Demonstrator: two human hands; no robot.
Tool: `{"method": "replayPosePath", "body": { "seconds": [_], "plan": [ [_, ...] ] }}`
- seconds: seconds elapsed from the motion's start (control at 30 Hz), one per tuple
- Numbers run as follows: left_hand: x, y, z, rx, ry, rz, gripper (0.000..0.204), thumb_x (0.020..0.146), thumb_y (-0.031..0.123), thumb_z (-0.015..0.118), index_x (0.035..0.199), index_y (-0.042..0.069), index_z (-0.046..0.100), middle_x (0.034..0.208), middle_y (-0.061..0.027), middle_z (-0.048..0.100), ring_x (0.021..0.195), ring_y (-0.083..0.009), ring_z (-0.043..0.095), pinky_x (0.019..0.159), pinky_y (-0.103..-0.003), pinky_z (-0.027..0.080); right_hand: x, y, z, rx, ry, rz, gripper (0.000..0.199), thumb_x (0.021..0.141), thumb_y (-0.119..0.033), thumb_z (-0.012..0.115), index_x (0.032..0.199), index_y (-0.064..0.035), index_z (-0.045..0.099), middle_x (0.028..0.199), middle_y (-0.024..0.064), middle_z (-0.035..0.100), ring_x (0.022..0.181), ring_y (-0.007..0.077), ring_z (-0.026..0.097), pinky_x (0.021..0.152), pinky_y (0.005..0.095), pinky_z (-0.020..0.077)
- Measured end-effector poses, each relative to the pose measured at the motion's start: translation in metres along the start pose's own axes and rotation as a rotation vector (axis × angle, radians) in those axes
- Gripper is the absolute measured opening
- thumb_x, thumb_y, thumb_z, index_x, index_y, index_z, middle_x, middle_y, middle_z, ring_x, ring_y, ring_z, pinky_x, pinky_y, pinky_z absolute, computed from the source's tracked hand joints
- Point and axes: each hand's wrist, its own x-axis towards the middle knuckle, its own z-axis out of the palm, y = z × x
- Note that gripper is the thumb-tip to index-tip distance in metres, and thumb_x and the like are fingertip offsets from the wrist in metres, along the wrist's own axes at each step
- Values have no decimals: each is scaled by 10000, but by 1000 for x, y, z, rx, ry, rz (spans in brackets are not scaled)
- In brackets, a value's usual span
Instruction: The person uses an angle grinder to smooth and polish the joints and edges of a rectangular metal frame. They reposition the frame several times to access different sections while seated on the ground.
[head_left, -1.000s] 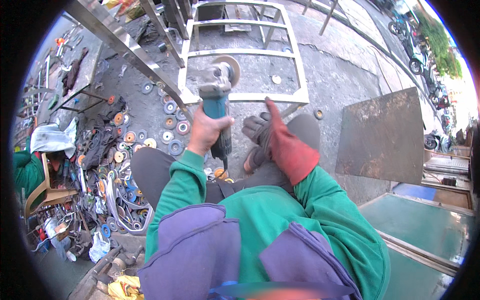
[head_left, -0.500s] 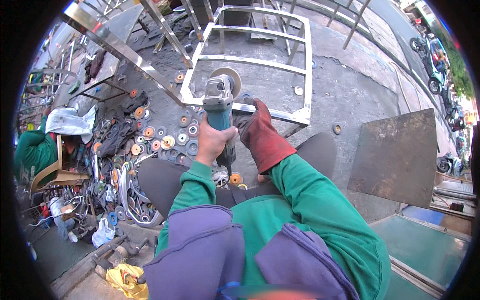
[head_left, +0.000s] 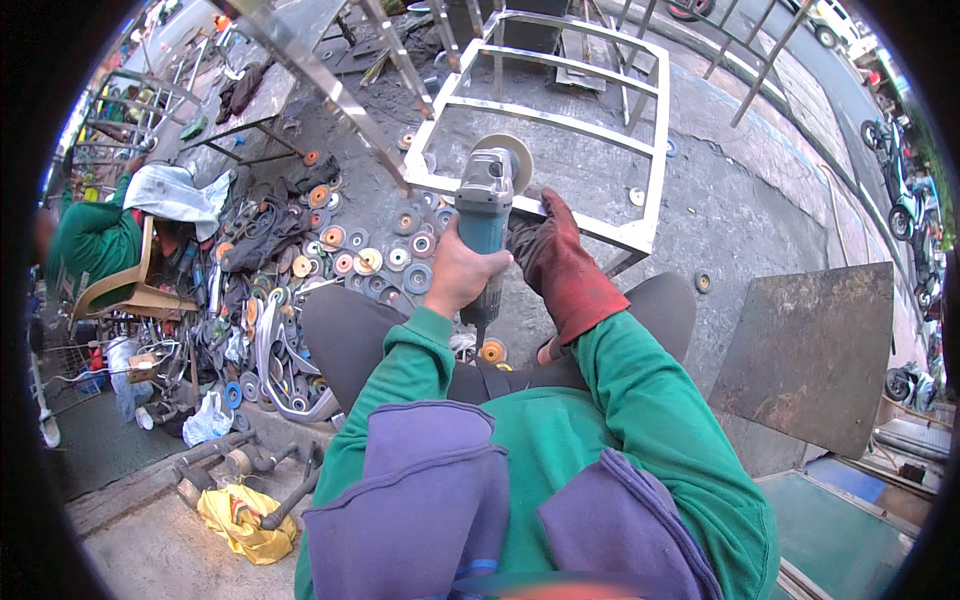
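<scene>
The largest thing in play is the pale metal frame (head_left: pixel 656 185), which stands on the floor (head_left: pixel 740 190) ahead of the person's knees, its near bar toward them. Next comes the angle grinder (head_left: pixel 484 232), its head pointing away, over that bar. The bare left hand (head_left: pixel 460 270) is wrapped around the grinder's body; the gloved right hand (head_left: pixel 565 272) is just beside it at the bar, though whether it grips the metal cannot be told. Smallest is the pale disc (head_left: pixel 519 160); its contact is unclear. The step in hand appears to be presenting the grinder to the bar; moving on calls for firm control and gloved fingers clear of the disc.
</scene>
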Motion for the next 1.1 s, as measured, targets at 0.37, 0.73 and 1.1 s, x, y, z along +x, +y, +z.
{"method": "replayPosePath", "body": {
  "seconds": [0.37, 0.73, 1.1],
  "plan": [
    [-2, 9, 19, 86, -69, -45, 695, 671, 210, 910, 1251, -49, 627, 1103, -165, 741, 997, -277, 737, 926, -399, 586, -8, -8, -36, 214, 47, -43, 561, 1066, -514, 554, 1377, -47, 581, 1368, 251, 672, 1205, 412, 689, 1087, 545, 529],
    [72, 11, 52, -155, 0, -75, 608, 679, 174, 926, 1151, -85, 643, 998, -143, 737, 851, -225, 727, 779, -367, 607, -73, 25, -31, -194, -132, 113, 598, 1043, -585, 597, 1350, -80, 692, 1253, 108, 760, 1101, 290, 731, 1020, 518, 570],
    [147, 22, 79, -309, 78, -79, 690, 732, 266, 951, 1186, -95, 579, 1022, -140, 695, 895, -225, 704, 827, -379, 597, -63, -58, 25, -878, 62, 73, 523, 912, -670, 693, 1073, -172, 711, 818, 20, 648, 556, 146, 455, 492, 367, 427]
  ]
}}
